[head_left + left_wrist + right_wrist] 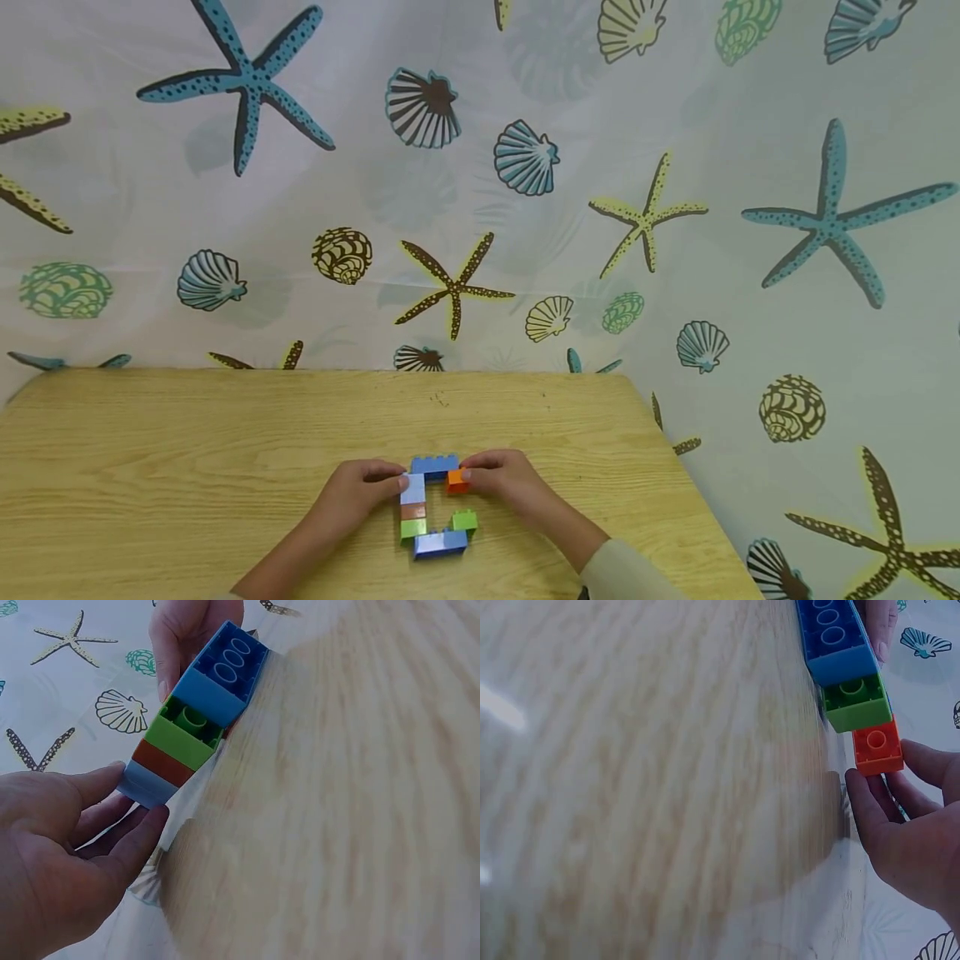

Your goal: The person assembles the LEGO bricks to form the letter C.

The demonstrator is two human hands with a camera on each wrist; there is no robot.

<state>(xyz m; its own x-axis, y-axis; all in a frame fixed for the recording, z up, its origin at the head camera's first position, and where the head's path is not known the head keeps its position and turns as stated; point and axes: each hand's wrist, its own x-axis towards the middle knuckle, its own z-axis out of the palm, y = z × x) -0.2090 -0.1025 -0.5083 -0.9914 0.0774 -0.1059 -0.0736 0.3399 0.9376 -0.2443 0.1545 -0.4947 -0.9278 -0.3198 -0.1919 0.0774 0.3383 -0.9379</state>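
Toy building bricks form a small ring-like frame in the middle of the head view. My left hand (356, 493) pinches the light blue brick (412, 488) at the frame's left side, thumb on one face and fingers on another. Below it sit a brown-orange brick (413, 512) and a green brick (412, 529). With thumb and fingers, my right hand (512, 477) grips an orange brick (457, 481) at the right side. A long blue brick (435, 467) lies at the far end, another blue brick (440, 545) at the near end. A second green brick (464, 522) stands at the near right.
The bricks are over a wooden table (187, 467). Behind it and along its right side hangs a white curtain (315, 192) printed with starfish and shells. In the left wrist view, hollow undersides show on the blue brick (225, 667) and green brick (184, 731).
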